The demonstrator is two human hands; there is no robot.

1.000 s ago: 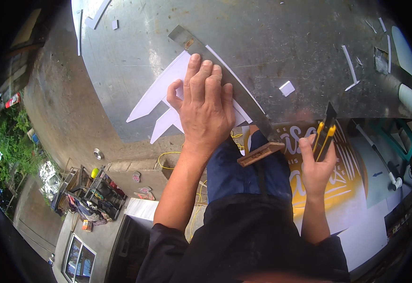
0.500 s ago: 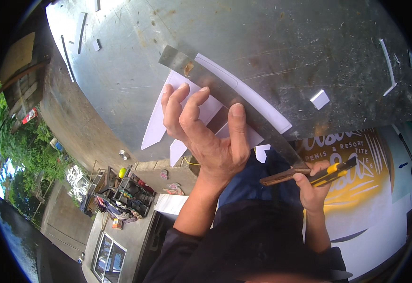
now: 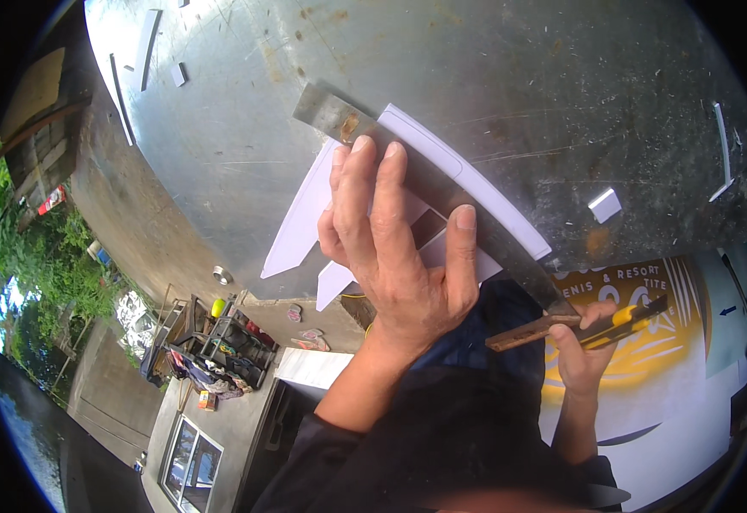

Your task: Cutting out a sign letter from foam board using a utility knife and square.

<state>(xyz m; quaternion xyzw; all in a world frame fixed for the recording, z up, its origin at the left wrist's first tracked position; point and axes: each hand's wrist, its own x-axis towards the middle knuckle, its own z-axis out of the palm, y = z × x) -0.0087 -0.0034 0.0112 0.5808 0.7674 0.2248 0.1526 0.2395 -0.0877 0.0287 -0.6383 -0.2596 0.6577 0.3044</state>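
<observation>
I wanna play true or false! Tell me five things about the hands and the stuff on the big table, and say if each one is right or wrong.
1. The right hand holds a yellow-and-black cutter. True.
2. White pieces show on both sides of the metal blade. True.
3. The left hand is curled into a tight fist. False: its fingers are stretched out over the blade and white pieces.
4. A small white block lies on the table, to the right of the blade. True.
5. The handle joined to the blade is bright red plastic. False: it looks like brown wood.
</observation>
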